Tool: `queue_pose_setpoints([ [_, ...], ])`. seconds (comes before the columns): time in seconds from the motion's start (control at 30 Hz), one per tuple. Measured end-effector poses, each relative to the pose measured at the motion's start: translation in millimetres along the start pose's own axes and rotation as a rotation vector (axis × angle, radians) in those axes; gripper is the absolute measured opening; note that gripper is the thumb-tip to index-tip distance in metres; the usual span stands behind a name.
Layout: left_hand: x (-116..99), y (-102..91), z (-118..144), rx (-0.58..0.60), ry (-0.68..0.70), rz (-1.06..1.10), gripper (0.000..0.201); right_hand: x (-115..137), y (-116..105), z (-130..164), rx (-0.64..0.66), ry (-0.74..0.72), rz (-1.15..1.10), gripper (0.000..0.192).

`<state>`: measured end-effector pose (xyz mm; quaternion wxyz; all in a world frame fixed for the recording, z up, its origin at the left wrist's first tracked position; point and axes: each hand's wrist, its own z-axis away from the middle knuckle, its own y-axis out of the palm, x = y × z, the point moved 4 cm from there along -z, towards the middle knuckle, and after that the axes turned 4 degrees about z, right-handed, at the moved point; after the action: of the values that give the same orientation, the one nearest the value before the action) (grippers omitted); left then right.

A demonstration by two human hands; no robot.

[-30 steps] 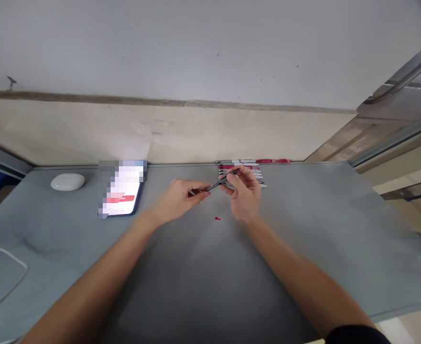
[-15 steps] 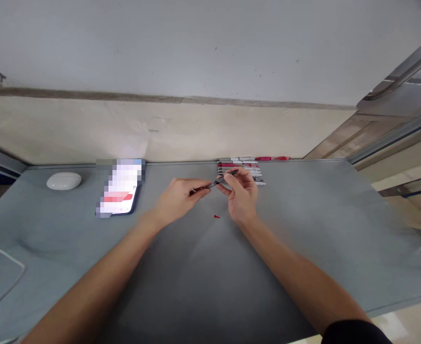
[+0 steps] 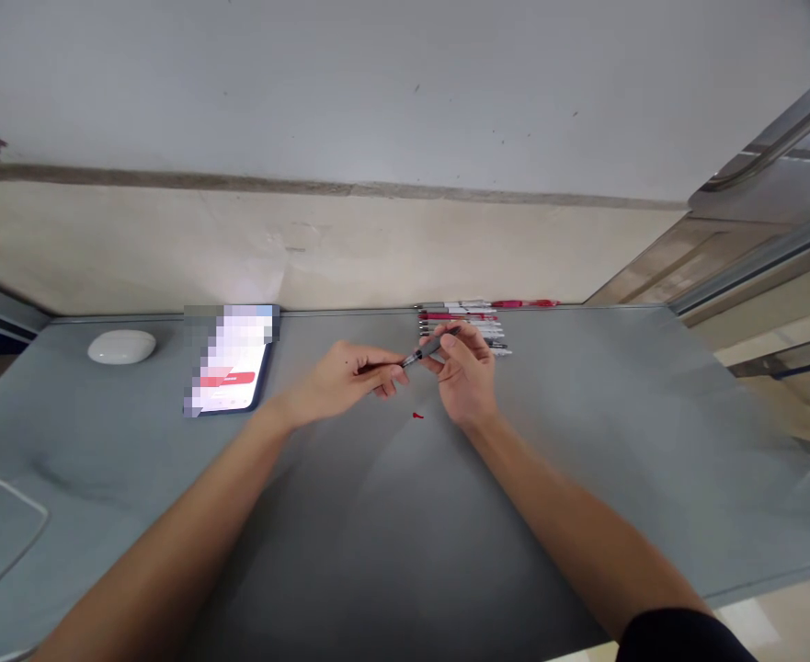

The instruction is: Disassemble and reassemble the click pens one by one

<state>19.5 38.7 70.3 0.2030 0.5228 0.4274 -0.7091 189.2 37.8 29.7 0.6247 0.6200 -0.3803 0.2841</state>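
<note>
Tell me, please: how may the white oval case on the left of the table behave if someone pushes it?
The white oval case looks smooth and glossy, so it would probably slide easily on the grey table. Its low, rounded shape suggests it might spin, hardly tip.

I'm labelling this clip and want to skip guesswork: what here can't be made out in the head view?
- Phone screen: pixelated, unreadable.
- Pen between left hand and right hand: too small and blurred to tell the parts; the fingers cover its ends.
- Row of pens: count unclear, right hand overlaps them.
- Small red piece: too small to identify.
- White-rimmed thing: cut off by the left edge.
</note>
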Motion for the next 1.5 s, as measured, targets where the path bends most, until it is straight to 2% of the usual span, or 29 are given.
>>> queue_pose_setpoints([
  [0.13,0.8,2.4,-0.7,0.061,0.031,-0.005,0.032,-6.2,-4.3,-2.9,-0.007,0.048,-0.025,0.021],
  [0.5,-0.5,7.9,-3.5,0.059,0.036,0.010,0.033,-8.3,-5.3,-5.8,0.015,0.040,-0.040,0.024],
  [0.67,7.2,9.1,-5.5,-0.016,0.026,0.002,0.030,-7.3,-4.5,-6.0,-0.035,0.038,-0.069,0.025],
  [0.8,5.9,7.9,-5.5,-0.109,0.051,-0.113,0.027,-8.2,-5.5,-5.9,-0.134,0.040,-0.035,0.027],
  [0.97,5.3,7.1,-6.0,-0.168,0.079,-0.191,0.026,-8.9,-4.7,-3.7,-0.163,0.042,-0.034,0.028],
  [1.2,6.8,5.0,-5.8,-0.039,0.037,0.024,0.028,-6.4,-3.4,-1.8,-0.059,0.052,-0.062,0.025],
  [1.5,7.1,11.9,-5.5,0.117,0.004,0.133,0.036,-8.5,0.7,-2.8,0.041,0.124,-0.227,0.024],
])
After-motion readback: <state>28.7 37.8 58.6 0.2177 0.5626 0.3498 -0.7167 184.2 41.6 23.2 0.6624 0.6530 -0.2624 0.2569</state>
